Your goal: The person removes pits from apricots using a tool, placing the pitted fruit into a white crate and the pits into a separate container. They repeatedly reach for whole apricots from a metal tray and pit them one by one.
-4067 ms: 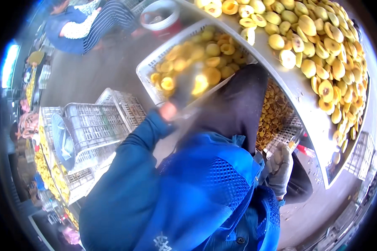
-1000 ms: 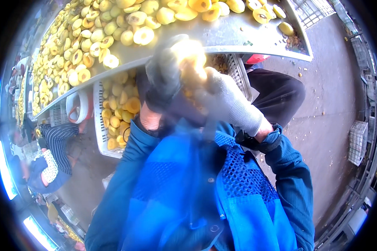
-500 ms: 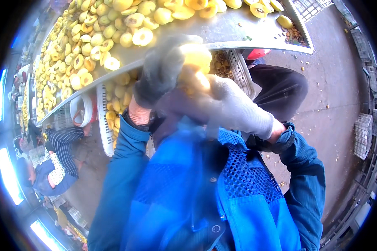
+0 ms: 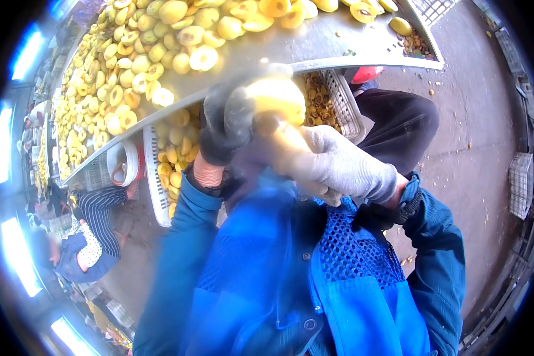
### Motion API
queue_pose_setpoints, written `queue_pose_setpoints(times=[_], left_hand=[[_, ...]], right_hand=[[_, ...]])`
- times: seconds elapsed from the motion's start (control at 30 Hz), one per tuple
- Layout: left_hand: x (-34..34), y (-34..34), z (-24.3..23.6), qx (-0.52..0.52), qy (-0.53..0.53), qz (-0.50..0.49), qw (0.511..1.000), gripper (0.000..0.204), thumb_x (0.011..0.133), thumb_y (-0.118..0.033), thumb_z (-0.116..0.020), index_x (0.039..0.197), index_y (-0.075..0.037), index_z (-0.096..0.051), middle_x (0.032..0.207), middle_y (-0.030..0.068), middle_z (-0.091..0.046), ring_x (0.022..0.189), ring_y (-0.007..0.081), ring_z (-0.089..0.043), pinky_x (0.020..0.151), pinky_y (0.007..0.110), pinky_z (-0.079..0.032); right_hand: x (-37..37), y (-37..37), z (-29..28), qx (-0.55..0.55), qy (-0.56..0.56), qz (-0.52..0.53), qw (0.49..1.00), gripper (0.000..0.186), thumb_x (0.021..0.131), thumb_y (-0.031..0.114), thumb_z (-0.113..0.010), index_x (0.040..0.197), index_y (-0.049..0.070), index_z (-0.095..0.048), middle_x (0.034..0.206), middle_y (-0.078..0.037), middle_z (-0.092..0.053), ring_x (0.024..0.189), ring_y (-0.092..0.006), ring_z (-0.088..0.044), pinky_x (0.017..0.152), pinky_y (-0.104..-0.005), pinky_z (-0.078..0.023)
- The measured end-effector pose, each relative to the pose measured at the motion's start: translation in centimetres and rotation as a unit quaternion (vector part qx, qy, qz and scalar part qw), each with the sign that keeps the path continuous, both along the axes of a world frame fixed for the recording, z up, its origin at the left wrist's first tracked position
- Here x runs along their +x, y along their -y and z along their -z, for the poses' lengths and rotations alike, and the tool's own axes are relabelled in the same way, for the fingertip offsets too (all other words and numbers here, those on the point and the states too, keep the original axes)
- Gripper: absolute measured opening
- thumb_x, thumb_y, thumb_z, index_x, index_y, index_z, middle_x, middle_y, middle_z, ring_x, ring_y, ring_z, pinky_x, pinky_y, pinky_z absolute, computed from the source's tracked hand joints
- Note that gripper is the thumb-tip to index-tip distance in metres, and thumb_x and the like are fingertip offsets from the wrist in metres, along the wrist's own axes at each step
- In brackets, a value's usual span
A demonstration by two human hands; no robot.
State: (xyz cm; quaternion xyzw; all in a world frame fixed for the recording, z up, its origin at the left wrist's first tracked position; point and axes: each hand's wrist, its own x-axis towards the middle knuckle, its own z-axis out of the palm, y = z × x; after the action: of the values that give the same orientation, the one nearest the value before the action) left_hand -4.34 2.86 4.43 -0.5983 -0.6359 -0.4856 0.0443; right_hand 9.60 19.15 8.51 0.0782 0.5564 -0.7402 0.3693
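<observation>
My left hand (image 4: pixel 226 118), in a dark glove, is closed around a yellow stone fruit (image 4: pixel 277 99), peach- or apricot-like, just below the metal table's near edge. Close beneath it, my right hand (image 4: pixel 323 157) wears a pale grey knit glove. Its fingers are curled and reach up to the fruit's lower side. Blur and glare hide the fingertips, so whatever they grip there cannot be made out. Many halved and whole yellow fruits (image 4: pixel 142 62) are heaped on the table (image 4: pixel 305 44), some halves showing brown hollows.
Under the table edge, a white crate (image 4: pixel 156 184) holds yellow fruit pieces. Another crate (image 4: pixel 345 101) contains brownish pits or scraps. A white bucket (image 4: pixel 123 163) stands at left near a seated person (image 4: pixel 92 246). Pit debris (image 4: pixel 416 46) lies in the table's right corner. A white crate (image 4: pixel 521 185) stands far right.
Both hands stay together at the fruit, which has shifted slightly right and down. The right glove has turned a little, with its curled fingers showing more. The whole view has shifted slightly.
</observation>
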Motion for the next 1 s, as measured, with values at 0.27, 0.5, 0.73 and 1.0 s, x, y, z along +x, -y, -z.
queue_pose_setpoints(times=[0.27, 0.5, 0.73, 1.0], left_hand=[[-0.5, 1.2, -0.9, -0.096, -0.185, 0.079, 0.975, 0.024, 0.087, -0.018, -0.062, 0.108, -0.007, -0.060, 0.118, 0.0151, -0.063, 0.096, 0.0281, -0.067, 0.076, 0.039, -0.057], [0.1, 1.6, 9.8, 0.041, -0.007, -0.280, 0.959, 0.058, 0.093, -0.010, -0.055, 0.142, 0.008, -0.030, 0.141, 0.0259, -0.037, 0.131, 0.0387, -0.033, 0.111, 0.043, -0.030], [0.3, 0.6, 6.0, -0.065, 0.022, -0.406, 0.911, 0.072, 0.076, -0.016, -0.078, 0.133, 0.006, -0.040, 0.122, 0.0223, -0.055, 0.097, 0.0336, -0.057, 0.086, 0.043, -0.047], [0.5, 6.5, 12.9, -0.010, 0.123, -0.381, 0.916, 0.038, 0.091, -0.014, -0.057, 0.122, 0.007, -0.052, 0.109, 0.0199, -0.064, 0.098, 0.0300, -0.062, 0.089, 0.035, -0.048]], right_hand=[[-0.2, -1.0, 3.2, 0.041, -0.173, 0.009, 0.984, 0.028, 0.087, 0.012, -0.055, 0.112, 0.000, -0.061, 0.074, 0.000, -0.061, 0.060, -0.0073, -0.054, 0.054, -0.0257, -0.045], [-2.1, -0.1, 8.4, -0.237, -0.154, 0.036, 0.959, 0.019, 0.086, 0.015, -0.063, 0.100, 0.002, -0.063, 0.081, 0.000, -0.061, 0.071, -0.0057, -0.055, 0.063, -0.0218, -0.044], [-2.4, -2.5, 16.4, 0.238, -0.308, 0.131, 0.912, 0.036, 0.084, 0.018, -0.064, 0.114, 0.000, -0.058, 0.085, -0.012, -0.067, 0.079, -0.0195, -0.066, 0.067, -0.0345, -0.051], [-3.0, 3.8, 10.9, 0.316, -0.293, 0.223, 0.875, 0.023, 0.087, 0.006, -0.063, 0.110, 0.002, -0.059, 0.090, -0.003, -0.063, 0.081, -0.0089, -0.058, 0.071, -0.0252, -0.049]])
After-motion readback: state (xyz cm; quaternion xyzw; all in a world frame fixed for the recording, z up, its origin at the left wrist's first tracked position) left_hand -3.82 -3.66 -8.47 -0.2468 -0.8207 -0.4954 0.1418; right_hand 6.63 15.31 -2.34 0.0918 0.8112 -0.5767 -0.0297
